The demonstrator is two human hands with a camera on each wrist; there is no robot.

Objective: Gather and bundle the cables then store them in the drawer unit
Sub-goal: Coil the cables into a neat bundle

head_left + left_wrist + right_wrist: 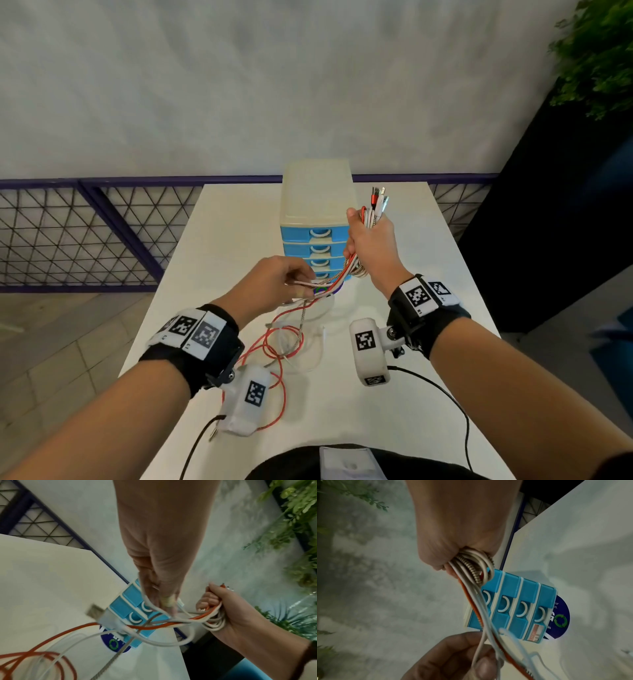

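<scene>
My right hand point(368, 240) is raised in front of the drawer unit point(317, 219) and grips a bundle of cables point(371, 214), white, red and braided, with their plugs sticking up out of the fist. The strands run down and left to my left hand point(291, 277), which pinches them between thumb and fingers point(164, 601). From there the loose cable lengths point(284, 342) fall in red and white loops onto the white table point(233, 240). The wrist views show the bundle in the right fist point(471, 561) and the drawer unit point(513, 608) with its blue drawers pushed in.
A round blue sticker point(559, 619) lies on the table at the foot of the drawer unit. A purple mesh railing point(85, 236) runs behind the table. Green plants point(599, 51) hang at the far right. Black leads point(438, 390) trail from the wrist cameras across the near table.
</scene>
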